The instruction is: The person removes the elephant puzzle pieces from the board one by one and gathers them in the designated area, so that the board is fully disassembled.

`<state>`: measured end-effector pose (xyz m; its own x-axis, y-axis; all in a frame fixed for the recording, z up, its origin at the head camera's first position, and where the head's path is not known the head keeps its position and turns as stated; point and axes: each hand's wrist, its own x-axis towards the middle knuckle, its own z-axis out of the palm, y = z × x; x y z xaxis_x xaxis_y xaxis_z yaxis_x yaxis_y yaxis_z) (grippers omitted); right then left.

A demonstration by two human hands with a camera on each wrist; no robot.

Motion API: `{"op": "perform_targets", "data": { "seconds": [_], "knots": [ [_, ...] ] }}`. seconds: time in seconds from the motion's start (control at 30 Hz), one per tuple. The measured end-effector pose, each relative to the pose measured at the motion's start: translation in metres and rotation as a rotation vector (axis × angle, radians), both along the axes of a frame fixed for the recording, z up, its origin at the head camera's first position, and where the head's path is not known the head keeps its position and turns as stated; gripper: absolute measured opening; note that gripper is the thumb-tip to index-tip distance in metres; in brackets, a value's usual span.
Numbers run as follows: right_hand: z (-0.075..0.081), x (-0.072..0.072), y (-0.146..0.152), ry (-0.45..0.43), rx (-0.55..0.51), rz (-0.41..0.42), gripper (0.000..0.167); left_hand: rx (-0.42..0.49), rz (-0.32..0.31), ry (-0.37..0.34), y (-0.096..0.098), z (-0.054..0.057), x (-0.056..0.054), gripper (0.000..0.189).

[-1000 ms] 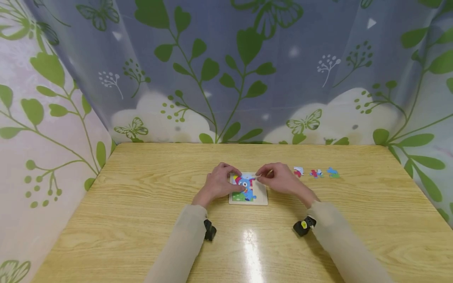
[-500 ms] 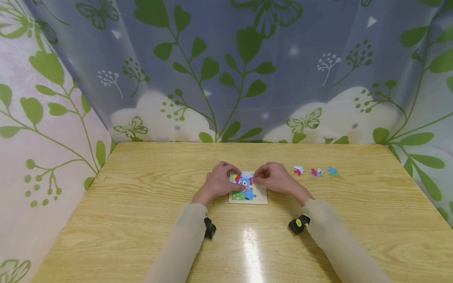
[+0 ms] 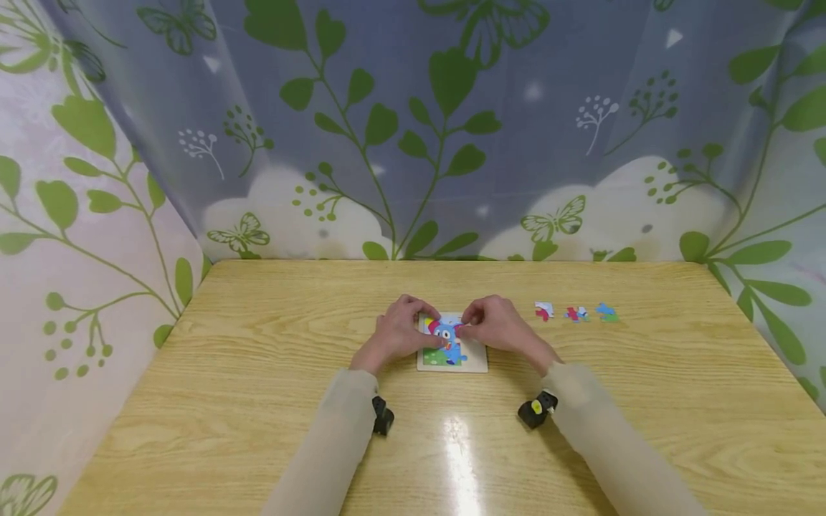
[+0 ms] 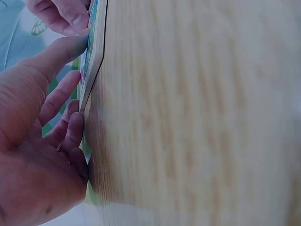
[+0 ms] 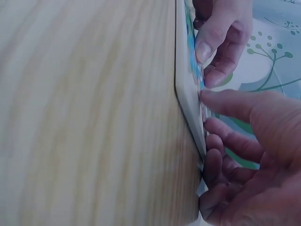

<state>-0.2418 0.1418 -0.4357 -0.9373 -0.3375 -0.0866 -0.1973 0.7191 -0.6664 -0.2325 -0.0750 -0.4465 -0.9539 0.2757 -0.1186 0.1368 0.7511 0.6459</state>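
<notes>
A square wooden puzzle board point(image 3: 476, 358) lies on the table, partly filled with a cartoon picture point(image 3: 455, 350) of a blue animal on green; its right side shows bare wood. My left hand point(image 3: 399, 333) holds the board at its left side, the thumb lying over the picture and other fingers at the upper edge. At the upper right of the picture, my right hand point(image 3: 502, 326) pinches a small puzzle piece point(image 5: 203, 109) between thumb and index finger against the board. Fingers hide most of that piece.
Loose puzzle pieces lie in a row right of the board: a white and red piece point(image 3: 544, 309), a red and blue group point(image 3: 576, 314), and a blue and green piece point(image 3: 606, 312). The wooden table point(image 3: 258, 401) ends at a leaf-patterned curtain point(image 3: 361, 158).
My right hand has moved slightly left, bringing the pinched puzzle piece down against the picture. My left hand and the board have stayed in place.
</notes>
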Motion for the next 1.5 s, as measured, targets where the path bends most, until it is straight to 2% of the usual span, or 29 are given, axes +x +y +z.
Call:
{"op": "perform_targets", "data": {
  "seconds": [0.2, 0.47, 0.8, 0.93, 1.17, 1.5],
  "knots": [
    [0.0012, -0.0005, -0.0049, -0.039, -0.003, -0.056, 0.019, 0.008, 0.011, -0.008, -0.0005, -0.0007, 0.0, 0.036],
    [0.0024, 0.0001, -0.0066, -0.061, -0.017, -0.077, 0.019, 0.012, 0.015, -0.013, 0.0001, -0.0001, -0.0002, 0.036],
    [0.0012, 0.0007, -0.0048, -0.045, -0.028, -0.07, 0.019, 0.017, 0.008, -0.017, 0.0006, 0.0039, 0.0014, 0.036],
    [0.0008, 0.0003, -0.0049, -0.038, -0.035, -0.079, 0.022, 0.016, 0.009, -0.02, 0.0009, 0.0035, 0.0012, 0.036],
    [-0.0001, -0.001, -0.005, -0.029, -0.053, -0.043, 0.023, 0.004, 0.013, -0.026, 0.002, 0.0011, 0.0008, 0.036],
    [0.0011, -0.003, -0.008, -0.072, -0.072, -0.054, 0.021, 0.006, 0.022, -0.026, 0.0023, 0.0023, 0.001, 0.036]
  ]
}}
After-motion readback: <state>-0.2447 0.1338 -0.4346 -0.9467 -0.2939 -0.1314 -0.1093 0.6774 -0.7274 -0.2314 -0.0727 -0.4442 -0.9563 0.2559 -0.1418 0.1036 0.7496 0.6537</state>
